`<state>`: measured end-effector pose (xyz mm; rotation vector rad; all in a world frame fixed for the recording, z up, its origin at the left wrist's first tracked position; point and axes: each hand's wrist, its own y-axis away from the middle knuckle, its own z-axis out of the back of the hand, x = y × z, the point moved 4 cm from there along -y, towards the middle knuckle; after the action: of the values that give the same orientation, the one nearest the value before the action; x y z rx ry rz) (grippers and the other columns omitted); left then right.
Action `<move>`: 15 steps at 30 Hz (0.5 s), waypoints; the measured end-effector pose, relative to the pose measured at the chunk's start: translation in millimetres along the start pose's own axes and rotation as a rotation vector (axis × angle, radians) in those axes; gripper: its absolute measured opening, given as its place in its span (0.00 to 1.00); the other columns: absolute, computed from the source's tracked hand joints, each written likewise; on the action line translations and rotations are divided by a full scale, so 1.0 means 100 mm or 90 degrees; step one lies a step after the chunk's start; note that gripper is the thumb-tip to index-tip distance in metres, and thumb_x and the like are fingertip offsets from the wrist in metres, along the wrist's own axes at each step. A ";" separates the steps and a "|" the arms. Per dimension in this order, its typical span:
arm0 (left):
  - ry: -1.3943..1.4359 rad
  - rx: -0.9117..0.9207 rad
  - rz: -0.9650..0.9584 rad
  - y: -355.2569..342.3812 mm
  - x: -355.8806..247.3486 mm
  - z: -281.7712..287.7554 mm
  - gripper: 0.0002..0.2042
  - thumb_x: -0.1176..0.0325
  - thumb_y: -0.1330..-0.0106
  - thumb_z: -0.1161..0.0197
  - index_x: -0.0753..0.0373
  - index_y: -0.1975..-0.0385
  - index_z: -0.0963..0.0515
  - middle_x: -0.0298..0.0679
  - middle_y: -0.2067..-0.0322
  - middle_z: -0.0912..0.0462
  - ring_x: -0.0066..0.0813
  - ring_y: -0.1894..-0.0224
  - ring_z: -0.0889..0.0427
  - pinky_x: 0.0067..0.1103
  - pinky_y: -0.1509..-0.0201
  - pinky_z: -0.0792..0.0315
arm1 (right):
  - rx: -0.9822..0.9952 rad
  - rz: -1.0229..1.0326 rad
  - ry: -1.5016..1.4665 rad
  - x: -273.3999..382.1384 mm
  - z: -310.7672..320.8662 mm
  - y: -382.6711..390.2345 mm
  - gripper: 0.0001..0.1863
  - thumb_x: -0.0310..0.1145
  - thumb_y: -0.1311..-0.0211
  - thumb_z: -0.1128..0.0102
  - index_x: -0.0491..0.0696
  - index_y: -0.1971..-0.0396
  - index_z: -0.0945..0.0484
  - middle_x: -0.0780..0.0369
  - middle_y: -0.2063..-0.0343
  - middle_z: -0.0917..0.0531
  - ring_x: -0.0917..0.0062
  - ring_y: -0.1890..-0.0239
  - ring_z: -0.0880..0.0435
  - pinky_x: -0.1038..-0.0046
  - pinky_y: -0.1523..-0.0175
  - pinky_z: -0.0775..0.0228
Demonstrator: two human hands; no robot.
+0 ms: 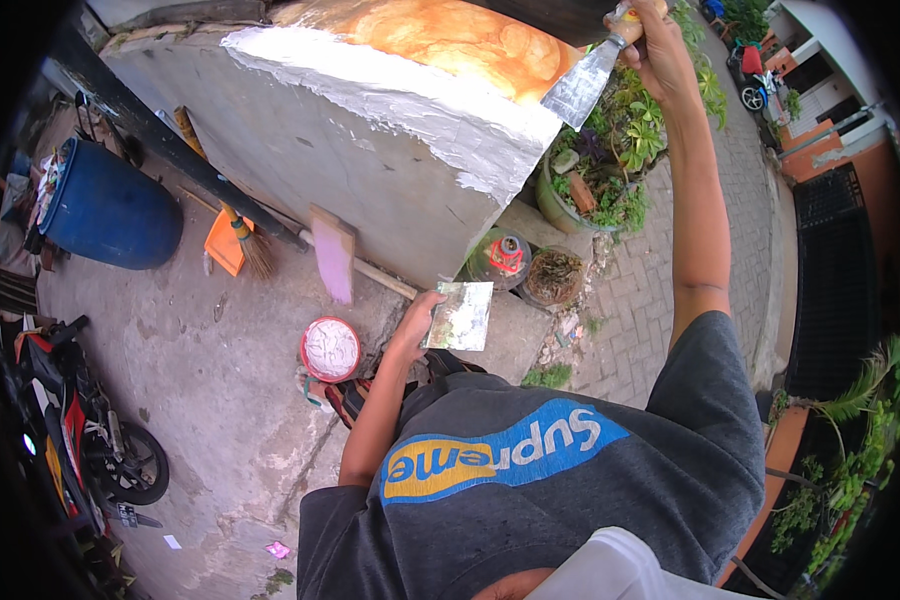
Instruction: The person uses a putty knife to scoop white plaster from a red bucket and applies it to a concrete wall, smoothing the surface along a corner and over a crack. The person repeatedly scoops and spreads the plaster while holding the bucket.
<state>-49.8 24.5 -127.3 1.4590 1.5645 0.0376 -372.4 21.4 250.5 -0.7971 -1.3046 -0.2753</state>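
Raised at the upper right, my right hand [660, 55] grips the handle of a putty knife [582, 88]. The knife's wide metal blade is at the right end of a band of wet white putty [400, 90] along the top of a grey wall [300, 140]; whether it touches is hard to tell. My left hand [418, 325], held low near my body, pinches the edge of a square flat plate [462, 316] with a smeared, pale surface. Below and left of it, a red-rimmed bucket [330, 349] of whitish putty stands on the ground by my feet.
A board with a pinkish face [333, 255] leans on the wall, near a broom [250, 245] and an orange dustpan [224, 241]. Left are a blue barrel [110, 205] and a motorcycle [80, 430]. Potted plants [580, 185] and a clear jug [500, 258] stand by the wall's right end.
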 end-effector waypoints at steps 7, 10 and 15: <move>0.022 -0.009 0.010 0.02 -0.01 0.01 0.18 0.63 0.34 0.51 0.71 0.52 0.30 0.45 0.61 0.19 0.32 0.64 0.16 0.26 0.59 0.21 | -0.024 -0.005 -0.048 -0.04 0.03 0.00 0.24 0.53 0.36 0.46 0.50 0.83 0.29 0.68 0.91 0.28 0.87 0.93 0.34 0.86 0.89 0.45; 0.011 -0.007 0.014 0.02 -0.02 0.02 0.19 0.62 0.36 0.50 0.69 0.51 0.31 0.43 0.60 0.21 0.30 0.62 0.18 0.26 0.58 0.22 | -0.030 0.014 -0.039 -0.04 0.19 -0.02 0.23 0.53 0.35 0.47 0.51 0.82 0.29 0.68 0.91 0.28 0.87 0.94 0.33 0.87 0.89 0.45; 0.011 -0.011 0.019 0.06 -0.04 0.01 0.19 0.61 0.37 0.49 0.68 0.51 0.31 0.42 0.60 0.21 0.29 0.62 0.18 0.26 0.58 0.22 | -0.050 -0.014 -0.017 -0.05 0.18 0.02 0.25 0.54 0.35 0.48 0.51 0.85 0.28 0.68 0.91 0.28 0.87 0.94 0.34 0.87 0.90 0.46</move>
<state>-45.8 22.7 -121.9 1.4717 1.5525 0.0803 -386.3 33.6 246.1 -0.8560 -1.3344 -0.3366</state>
